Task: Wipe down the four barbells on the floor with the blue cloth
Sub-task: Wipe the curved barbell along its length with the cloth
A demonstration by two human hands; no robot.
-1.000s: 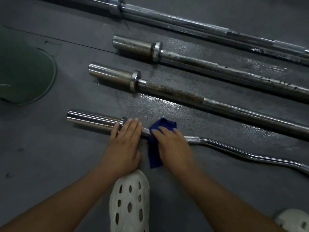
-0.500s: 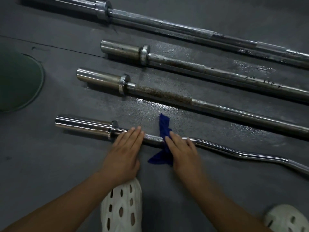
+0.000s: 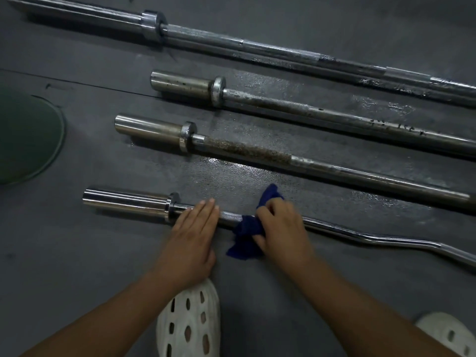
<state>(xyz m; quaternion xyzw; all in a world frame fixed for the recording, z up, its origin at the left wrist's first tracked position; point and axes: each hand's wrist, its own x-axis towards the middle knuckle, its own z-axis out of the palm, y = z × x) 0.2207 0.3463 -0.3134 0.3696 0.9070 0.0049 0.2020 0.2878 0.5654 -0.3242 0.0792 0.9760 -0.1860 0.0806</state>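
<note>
Several barbells lie side by side on the dark floor. Nearest me is a shiny curl bar (image 3: 373, 237) with a wavy shaft. My left hand (image 3: 193, 238) lies flat on its shaft just right of the collar, fingers straight. My right hand (image 3: 282, 226) grips the blue cloth (image 3: 247, 229), which is wrapped around the shaft a little to the right. Behind lie a rusty bar (image 3: 257, 152), a speckled bar (image 3: 309, 112) and a long bar (image 3: 257, 46) at the back.
A green round plate (image 3: 28, 140) lies on the floor at the left edge. My white perforated shoes sit near the bottom: one (image 3: 189, 323) under my left wrist, one (image 3: 449, 333) at the right corner. A wet sheen covers the floor (image 3: 231, 173) between the bars.
My right hand has curled around the cloth and bunched it round the curl bar's shaft; before, its fingers lay flatter on the cloth. My left hand stays pressed on the shaft.
</note>
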